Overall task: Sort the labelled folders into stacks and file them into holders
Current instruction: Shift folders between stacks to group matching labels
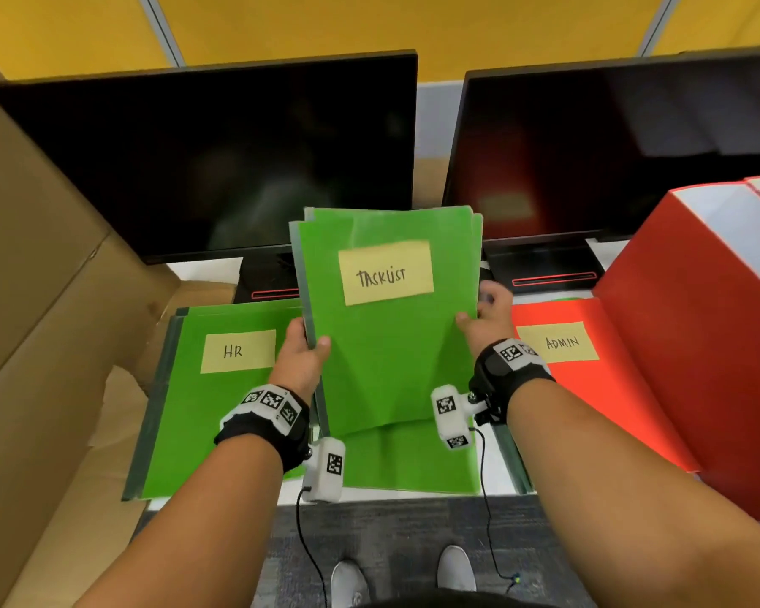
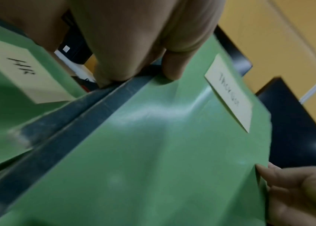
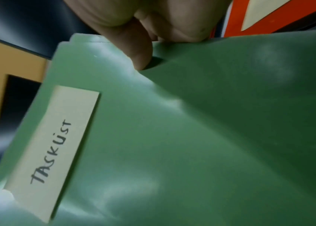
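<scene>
Both my hands pinch the TASKLIST folder stack (image 1: pixel 387 326) mid-frame: left hand (image 1: pixel 301 359) on its spine, right hand (image 1: pixel 485 320) opposite; red file holder (image 1: pixel 676 344) at right, contents unseen.

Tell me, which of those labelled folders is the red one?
The ADMIN folder, lying flat on the right beside the red holder. The HR folder and the held TASKLIST folders are green.

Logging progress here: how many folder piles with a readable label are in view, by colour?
Green: 2, the TASKLIST folders held up and the HR folders on the desk.
Red: 1, the ADMIN folders on the desk.
Total: 3
</scene>
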